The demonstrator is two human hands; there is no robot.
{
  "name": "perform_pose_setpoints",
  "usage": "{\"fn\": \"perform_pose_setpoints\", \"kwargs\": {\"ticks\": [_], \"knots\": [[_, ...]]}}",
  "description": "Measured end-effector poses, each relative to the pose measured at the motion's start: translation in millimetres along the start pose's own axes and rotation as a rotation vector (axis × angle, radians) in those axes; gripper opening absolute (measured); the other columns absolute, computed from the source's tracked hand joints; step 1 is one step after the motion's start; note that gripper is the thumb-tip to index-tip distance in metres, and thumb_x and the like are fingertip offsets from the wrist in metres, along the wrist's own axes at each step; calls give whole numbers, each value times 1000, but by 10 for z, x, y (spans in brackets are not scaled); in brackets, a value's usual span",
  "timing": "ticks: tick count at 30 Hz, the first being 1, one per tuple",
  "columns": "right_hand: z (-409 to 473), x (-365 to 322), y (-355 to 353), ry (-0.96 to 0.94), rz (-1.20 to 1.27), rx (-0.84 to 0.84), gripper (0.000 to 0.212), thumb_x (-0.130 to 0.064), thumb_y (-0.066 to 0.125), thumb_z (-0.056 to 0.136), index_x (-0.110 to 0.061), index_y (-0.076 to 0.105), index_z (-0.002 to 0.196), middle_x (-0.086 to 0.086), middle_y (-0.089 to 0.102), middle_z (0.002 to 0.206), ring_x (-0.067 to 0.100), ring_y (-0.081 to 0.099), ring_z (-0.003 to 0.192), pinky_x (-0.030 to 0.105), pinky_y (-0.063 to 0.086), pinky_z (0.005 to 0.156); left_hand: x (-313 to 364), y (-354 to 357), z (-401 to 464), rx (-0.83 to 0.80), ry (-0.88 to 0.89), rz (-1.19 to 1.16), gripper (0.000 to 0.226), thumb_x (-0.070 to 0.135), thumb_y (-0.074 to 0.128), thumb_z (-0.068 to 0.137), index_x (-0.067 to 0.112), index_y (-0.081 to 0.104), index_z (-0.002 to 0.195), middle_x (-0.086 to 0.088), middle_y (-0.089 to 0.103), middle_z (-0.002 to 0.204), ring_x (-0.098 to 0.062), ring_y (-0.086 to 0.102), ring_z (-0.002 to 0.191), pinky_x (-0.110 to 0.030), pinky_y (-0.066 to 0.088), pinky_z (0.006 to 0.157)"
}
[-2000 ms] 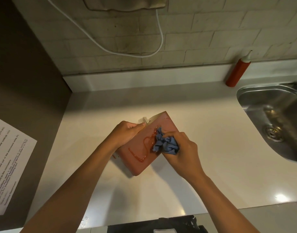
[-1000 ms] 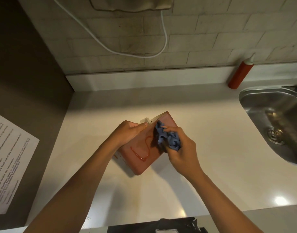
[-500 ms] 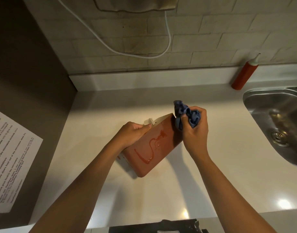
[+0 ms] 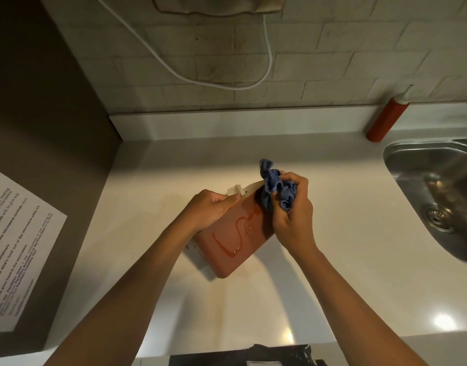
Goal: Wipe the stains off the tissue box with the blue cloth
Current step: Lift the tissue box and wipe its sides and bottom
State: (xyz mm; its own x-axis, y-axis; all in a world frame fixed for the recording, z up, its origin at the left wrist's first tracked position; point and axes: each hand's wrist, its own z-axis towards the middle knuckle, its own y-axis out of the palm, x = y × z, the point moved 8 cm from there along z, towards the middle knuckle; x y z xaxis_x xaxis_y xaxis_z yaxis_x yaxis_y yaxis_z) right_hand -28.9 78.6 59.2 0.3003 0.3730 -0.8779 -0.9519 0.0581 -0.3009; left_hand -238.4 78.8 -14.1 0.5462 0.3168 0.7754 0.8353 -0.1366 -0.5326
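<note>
A reddish-brown tissue box (image 4: 227,249) stands tilted on the white counter, its broad face turned up toward me. A glossy red squiggle of sauce (image 4: 239,233) runs across that face. My left hand (image 4: 208,210) grips the box's upper left edge, next to a white tissue tab (image 4: 235,190). My right hand (image 4: 290,215) holds a bunched blue cloth (image 4: 276,186) at the box's far right corner. The cloth touches the upper end of the stain.
A red squeeze bottle (image 4: 385,116) leans against the backsplash at the right. A steel sink (image 4: 438,191) occupies the right side. A dark wall panel with a printed sheet (image 4: 16,244) borders the left. A white cable (image 4: 222,80) hangs on the tiled wall.
My right hand moved the cloth from the middle of the box face up to its far right corner. The upper part of the stain looks thinner. The left hand kept its grip.
</note>
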Motion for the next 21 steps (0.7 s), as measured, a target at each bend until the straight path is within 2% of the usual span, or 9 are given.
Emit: {"fn": "perform_pose_setpoints", "kwargs": {"ticks": [3,6,8,10,12,16,18,19,21], "knots": [[-74,-46,117,-22,-24,-43,41,-3,59,91,-26,43,120,-14,60,109,-11,60,93,6,47,74,5,-11,-3,-6,-1,-11,91,86,47,68,2,73,88,-15,68,73,-19,57,63,-32,43,66],[-134,-83,158,-42,-14,-48,48,-5,58,89,-36,42,121,-17,57,114,-12,58,97,6,45,77,27,0,-20,-1,15,-4,79,79,50,77,5,75,87,-20,73,80,-20,59,62,-32,46,66],[-172,-132,163,-90,-13,-51,53,0,59,87,-38,43,120,-23,53,115,-11,57,100,7,44,81,33,-7,-26,9,15,-33,74,79,52,76,7,69,74,-12,63,66,-19,53,59,-32,41,65],[-230,-166,204,-141,-10,-71,49,7,59,85,-24,48,121,-24,54,112,-9,56,103,7,43,85,34,-24,-24,14,8,-59,59,75,57,80,18,59,65,0,51,59,-17,46,57,-32,36,64],[-301,-219,223,-157,40,-79,46,13,59,85,-15,50,120,-23,55,111,-6,57,104,9,43,86,31,-31,-21,10,4,-80,53,60,62,91,23,48,55,8,41,50,-17,37,52,-32,32,63],[-308,-362,-80,-68,236,119,34,6,58,92,-15,48,116,-27,58,110,-1,60,100,14,48,83,58,-22,-41,17,50,-45,60,65,59,91,16,51,57,-2,50,56,-18,43,55,-31,34,61],[-296,-338,-267,-37,200,216,29,-1,60,94,-14,50,118,-15,58,113,4,60,104,19,49,86,40,-18,-37,11,49,-31,71,71,55,88,3,64,70,-9,61,63,-18,51,58,-31,39,62],[-299,-289,-339,-3,145,248,31,-6,63,93,-20,51,119,-11,56,114,8,59,107,22,50,88,15,-17,-30,7,27,-33,75,75,54,84,2,69,77,-7,62,66,-17,53,60,-31,39,63],[-323,-157,-428,53,21,297,45,-7,69,88,-35,53,119,-18,51,115,16,56,113,22,49,92,-18,-12,-23,0,1,-47,78,80,53,77,4,68,78,-4,56,68,-16,50,61,-32,37,64]]}}
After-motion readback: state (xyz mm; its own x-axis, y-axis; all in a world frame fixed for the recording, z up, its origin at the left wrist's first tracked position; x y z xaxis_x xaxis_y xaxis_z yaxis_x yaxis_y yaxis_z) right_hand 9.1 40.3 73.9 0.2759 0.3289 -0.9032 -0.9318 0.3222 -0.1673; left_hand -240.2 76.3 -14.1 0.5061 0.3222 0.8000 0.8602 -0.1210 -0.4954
